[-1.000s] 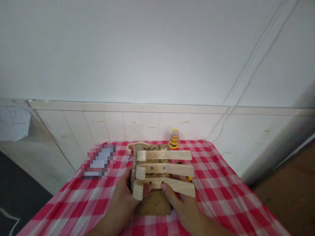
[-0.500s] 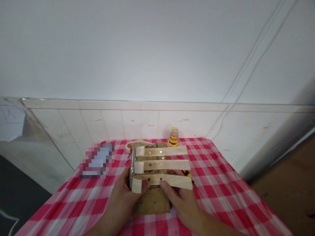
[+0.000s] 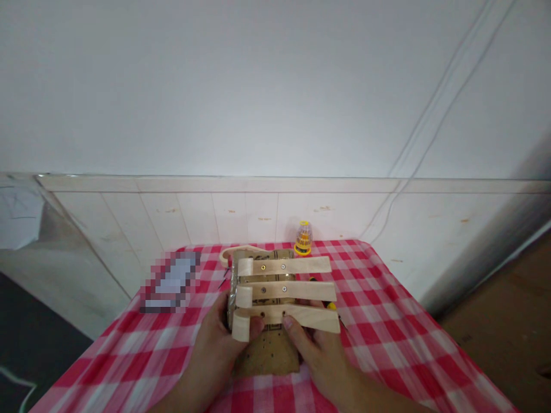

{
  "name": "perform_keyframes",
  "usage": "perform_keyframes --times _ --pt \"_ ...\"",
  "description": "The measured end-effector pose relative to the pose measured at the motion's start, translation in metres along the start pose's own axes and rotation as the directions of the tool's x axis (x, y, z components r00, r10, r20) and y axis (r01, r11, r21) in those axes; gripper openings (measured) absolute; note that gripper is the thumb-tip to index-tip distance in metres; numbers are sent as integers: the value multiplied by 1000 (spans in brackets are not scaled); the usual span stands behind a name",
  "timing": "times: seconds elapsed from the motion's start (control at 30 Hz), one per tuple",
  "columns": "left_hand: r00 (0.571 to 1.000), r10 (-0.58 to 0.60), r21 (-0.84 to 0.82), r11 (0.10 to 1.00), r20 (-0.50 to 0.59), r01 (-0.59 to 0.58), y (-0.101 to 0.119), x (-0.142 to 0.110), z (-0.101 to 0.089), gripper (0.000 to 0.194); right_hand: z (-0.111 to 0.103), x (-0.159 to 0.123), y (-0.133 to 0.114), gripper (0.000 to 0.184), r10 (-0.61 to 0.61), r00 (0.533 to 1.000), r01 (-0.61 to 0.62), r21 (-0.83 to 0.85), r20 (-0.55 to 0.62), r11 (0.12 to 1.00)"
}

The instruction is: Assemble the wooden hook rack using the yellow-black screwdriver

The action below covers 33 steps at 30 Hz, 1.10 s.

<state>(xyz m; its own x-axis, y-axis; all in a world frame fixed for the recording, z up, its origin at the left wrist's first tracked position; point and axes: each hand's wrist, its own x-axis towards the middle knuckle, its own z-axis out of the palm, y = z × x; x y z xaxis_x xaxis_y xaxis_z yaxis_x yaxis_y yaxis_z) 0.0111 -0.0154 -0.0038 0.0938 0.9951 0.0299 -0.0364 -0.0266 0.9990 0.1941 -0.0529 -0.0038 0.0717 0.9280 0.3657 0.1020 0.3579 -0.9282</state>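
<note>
Between my two hands is a brown cardboard piece [image 3: 269, 358] with small holes in its lower part and shiny tape on its left edge. Across it lie three pale wooden strips, the far one [image 3: 307, 265], the middle one [image 3: 312, 290] and the near one [image 3: 312, 319], each with a curled left end. Screw heads show in the far and middle strips; dark spots mark the near one. My left hand [image 3: 219, 338] grips the left side, its thumb on the near strip. My right hand [image 3: 318, 350] holds the right side, thumb by the near strip's right spot.
A yellow-capped clear bit case [image 3: 303, 240] stands at the back against the wall. Behind the cardboard lies a pale wooden loop [image 3: 224, 256]. A black-and-yellow screwdriver [image 3: 331, 306] is partly hidden by the strips. At left is a pixelated rectangular object [image 3: 172, 282] on the checked cloth [image 3: 387, 355].
The view shifted slightly, and the cardboard with its strips tilted a little, then moved slightly back right. Both hands keep their hold.
</note>
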Motion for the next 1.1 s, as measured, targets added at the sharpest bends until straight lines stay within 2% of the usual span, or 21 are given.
perform_keyframes --times 0.33,0.57,0.8,1.1 --pt "1000 6 37 999 -14 -5 0 1 -1 65 2 3 -3 41 -25 1000 25 -27 9 999" --pt "999 18 29 999 -43 -17 4 1 2 65 0 1 0 44 12 1000 -11 -23 25 1000" --pt "1000 25 7 1000 5 -25 -5 3 -2 69 -2 -1 6 43 8 999 -7 -47 33 999" --pt "1000 8 1 1000 4 -8 -5 4 -1 69 0 2 2 45 16 1000 -15 -9 17 1000"
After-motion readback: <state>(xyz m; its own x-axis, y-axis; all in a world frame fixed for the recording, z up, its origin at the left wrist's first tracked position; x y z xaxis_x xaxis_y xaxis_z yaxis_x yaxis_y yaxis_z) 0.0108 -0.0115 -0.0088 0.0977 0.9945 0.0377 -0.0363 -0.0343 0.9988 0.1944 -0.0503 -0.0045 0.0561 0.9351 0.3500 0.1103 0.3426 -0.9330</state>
